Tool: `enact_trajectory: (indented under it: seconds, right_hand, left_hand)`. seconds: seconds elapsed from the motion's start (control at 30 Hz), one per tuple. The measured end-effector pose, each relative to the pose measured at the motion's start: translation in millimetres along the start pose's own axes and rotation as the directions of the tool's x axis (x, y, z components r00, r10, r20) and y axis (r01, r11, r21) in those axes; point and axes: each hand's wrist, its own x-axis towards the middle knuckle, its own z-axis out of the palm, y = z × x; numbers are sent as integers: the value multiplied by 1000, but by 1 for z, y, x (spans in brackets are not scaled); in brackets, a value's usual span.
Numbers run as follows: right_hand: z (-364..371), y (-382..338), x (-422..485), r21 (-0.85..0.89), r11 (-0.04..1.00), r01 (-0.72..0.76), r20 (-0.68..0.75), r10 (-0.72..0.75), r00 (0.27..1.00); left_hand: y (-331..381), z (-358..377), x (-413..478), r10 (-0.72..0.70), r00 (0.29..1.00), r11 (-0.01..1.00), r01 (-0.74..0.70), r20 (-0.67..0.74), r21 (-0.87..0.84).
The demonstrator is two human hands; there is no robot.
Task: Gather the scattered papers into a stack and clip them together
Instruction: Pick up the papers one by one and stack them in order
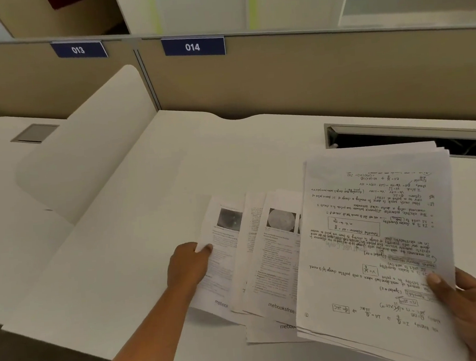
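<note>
Right hand (474,307) grips the stack (377,249), thumb on top; left hand (188,265) pinches a sheet (222,254) on the desk (123,244).

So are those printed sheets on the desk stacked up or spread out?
Spread out. The printed sheets lie fanned, overlapping, across the desk; the left hand pinches the leftmost one's edge.

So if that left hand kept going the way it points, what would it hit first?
Just the printed sheet the left hand pinches; past that, apparently bare desk, though depth is unclear.
</note>
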Motion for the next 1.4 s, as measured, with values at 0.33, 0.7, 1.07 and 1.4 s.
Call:
enact_trajectory:
  seconds: [0.33,0.7,1.07,1.4]
  right_hand:
    - [30,-1,-15,58,998,-25,-30,27,999]
    - [89,6,-16,147,989,-36,-20,40,999]
    - [111,-1,-17,167,986,-22,36,16,999]
    - [66,-24,-1,178,984,-32,107,13,994]
  left_hand:
    - [1,-79,-6,242,969,937,-249,-59,-245]
    - [23,-143,-20,147,926,677,-351,-348,-647]
    - [79,-54,-92,359,933,683,-262,1,-682]
    - [99,7,-114,351,936,860,-334,-28,-385]
